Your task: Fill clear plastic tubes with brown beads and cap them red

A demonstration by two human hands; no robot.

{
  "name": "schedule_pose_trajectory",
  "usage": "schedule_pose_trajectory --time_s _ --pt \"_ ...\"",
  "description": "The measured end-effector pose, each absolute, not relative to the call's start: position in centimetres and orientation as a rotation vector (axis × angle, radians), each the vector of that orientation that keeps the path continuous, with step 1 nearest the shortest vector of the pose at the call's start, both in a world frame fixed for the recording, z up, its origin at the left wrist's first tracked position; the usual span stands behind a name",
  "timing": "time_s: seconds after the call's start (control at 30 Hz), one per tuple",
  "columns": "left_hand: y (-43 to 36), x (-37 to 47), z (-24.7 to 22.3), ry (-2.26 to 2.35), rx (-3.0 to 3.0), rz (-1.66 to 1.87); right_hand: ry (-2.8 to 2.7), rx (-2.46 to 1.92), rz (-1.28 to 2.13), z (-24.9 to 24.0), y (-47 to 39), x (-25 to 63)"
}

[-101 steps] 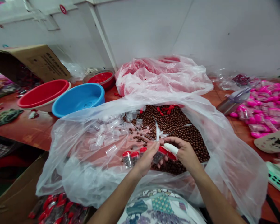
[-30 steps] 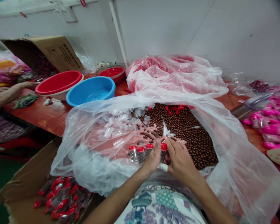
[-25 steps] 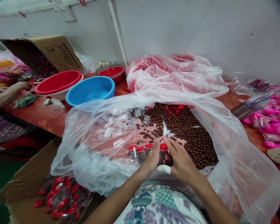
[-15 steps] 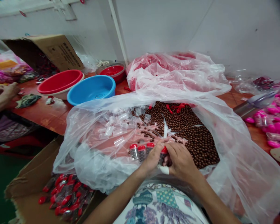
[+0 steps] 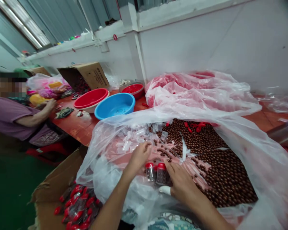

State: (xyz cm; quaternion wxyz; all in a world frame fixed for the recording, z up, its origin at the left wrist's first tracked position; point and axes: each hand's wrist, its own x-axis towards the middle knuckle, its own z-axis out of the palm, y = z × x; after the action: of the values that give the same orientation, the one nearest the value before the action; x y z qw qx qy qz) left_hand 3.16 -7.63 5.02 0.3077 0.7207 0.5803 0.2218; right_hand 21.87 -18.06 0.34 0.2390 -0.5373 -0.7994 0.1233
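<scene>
My left hand (image 5: pixel 139 156) is raised over the pink-tinted plastic, near a pile of clear empty tubes (image 5: pixel 127 146). Its fingers are loosely bent, and I see nothing in them. Just to its right stand small clear jars with red lids (image 5: pixel 161 174), grouped close together and filled with dark balls. My right hand (image 5: pixel 183 180) is beside the jars, its fingers apart at their right side. White tape covers its thumb, which lies below the front jar. Small brown balls (image 5: pixel 226 169) spread over the plastic sheet (image 5: pixel 105 182) to the right. Red pieces (image 5: pixel 198 127) lie at their far edge.
A cardboard box (image 5: pixel 45 204) at lower left holds several red-lidded jars. Blue (image 5: pixel 115 107) and red (image 5: pixel 91 98) basins stand on the red table (image 5: pixel 72 129). Behind the sheet lies a bag of red pieces (image 5: pixel 194 94). A co-worker (image 5: pixel 28 118) sits at left.
The view has swung left and up. My hands have moved apart, the left going up toward the tubes. The jar between them now stands beside the others, bunched near my right hand.
</scene>
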Motion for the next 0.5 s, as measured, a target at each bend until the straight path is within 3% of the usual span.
schedule_pose_trajectory --time_s 0.17,0.5 --pt "-3.7 1.2 4.0 1.728 2.080 0.449 -2.195 -1.452 0.358 0.1 -17.2 22.1" --pt "0.3 12.1 1.3 1.559 2.128 0.390 -2.181 -1.579 0.388 1.4 -17.3 26.2"
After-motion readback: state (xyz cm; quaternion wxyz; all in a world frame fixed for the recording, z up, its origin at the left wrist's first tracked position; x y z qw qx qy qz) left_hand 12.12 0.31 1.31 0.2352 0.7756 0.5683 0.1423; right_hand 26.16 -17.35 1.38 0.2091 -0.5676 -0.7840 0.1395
